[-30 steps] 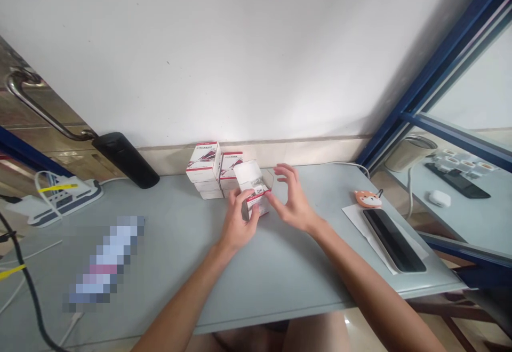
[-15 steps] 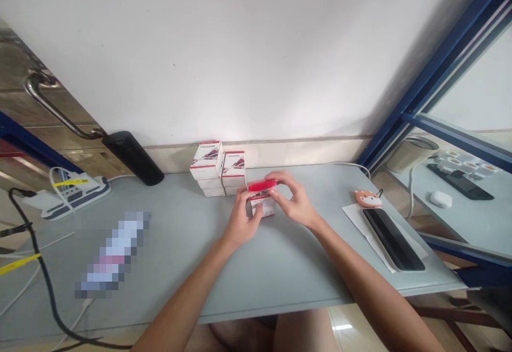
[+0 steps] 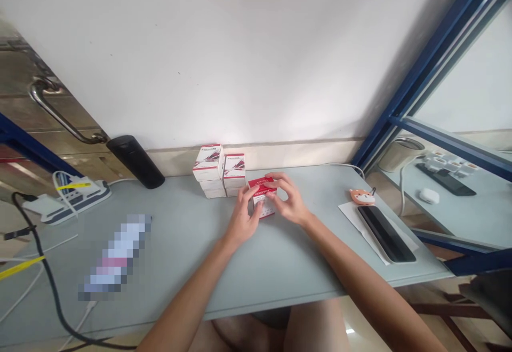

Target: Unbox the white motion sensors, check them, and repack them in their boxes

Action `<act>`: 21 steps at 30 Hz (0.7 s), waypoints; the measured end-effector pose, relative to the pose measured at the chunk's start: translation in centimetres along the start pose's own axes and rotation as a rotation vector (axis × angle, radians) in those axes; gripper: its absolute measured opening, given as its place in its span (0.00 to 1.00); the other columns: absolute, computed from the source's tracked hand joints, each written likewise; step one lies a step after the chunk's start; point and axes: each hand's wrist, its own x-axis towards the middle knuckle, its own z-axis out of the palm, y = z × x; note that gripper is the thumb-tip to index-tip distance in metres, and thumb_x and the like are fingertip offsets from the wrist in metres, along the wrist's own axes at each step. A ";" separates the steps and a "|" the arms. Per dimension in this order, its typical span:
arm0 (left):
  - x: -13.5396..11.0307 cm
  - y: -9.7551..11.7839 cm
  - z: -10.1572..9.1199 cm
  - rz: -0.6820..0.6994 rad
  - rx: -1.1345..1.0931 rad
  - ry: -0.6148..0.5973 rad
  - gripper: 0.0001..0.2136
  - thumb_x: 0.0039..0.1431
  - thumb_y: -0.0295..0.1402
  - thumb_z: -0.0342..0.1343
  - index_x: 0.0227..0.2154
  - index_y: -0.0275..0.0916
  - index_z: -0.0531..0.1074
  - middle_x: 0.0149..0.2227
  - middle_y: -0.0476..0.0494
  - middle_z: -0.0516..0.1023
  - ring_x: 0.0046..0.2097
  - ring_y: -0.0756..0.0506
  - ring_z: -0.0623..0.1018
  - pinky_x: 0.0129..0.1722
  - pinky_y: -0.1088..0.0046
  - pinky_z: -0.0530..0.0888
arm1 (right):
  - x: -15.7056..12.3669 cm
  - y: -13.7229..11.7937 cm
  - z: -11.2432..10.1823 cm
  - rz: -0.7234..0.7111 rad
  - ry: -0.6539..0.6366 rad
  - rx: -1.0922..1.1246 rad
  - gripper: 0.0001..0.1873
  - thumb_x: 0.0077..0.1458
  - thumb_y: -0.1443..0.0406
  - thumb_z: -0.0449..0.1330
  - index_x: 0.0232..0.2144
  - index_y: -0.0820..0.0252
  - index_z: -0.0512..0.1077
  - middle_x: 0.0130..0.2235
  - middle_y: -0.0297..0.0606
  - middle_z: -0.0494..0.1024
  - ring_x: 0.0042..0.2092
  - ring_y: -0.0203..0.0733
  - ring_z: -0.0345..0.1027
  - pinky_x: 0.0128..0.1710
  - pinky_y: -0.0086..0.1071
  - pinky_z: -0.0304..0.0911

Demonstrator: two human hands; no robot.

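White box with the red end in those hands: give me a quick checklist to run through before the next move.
1. Left hand and right hand both on the white box with the red end: ok.
2. Red end fully closed: cannot tell, fingers cover its edges.
3. Two stacks of boxes upright behind the hands: ok.
4. Box print readable from this view: not ok, too small.
5. Black phone flat on its sheet of paper, away from the hands: ok.
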 end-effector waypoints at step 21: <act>1.5 -1.6 -3.7 -0.049 0.177 0.586 0.18 0.75 0.40 0.51 0.61 0.40 0.65 0.60 0.29 0.69 0.63 0.40 0.73 0.57 0.61 0.76 | -0.7 -0.1 2.9 0.139 0.164 -0.174 0.34 0.58 0.54 0.71 0.62 0.51 0.67 0.54 0.44 0.76 0.42 0.44 0.74 0.43 0.41 0.75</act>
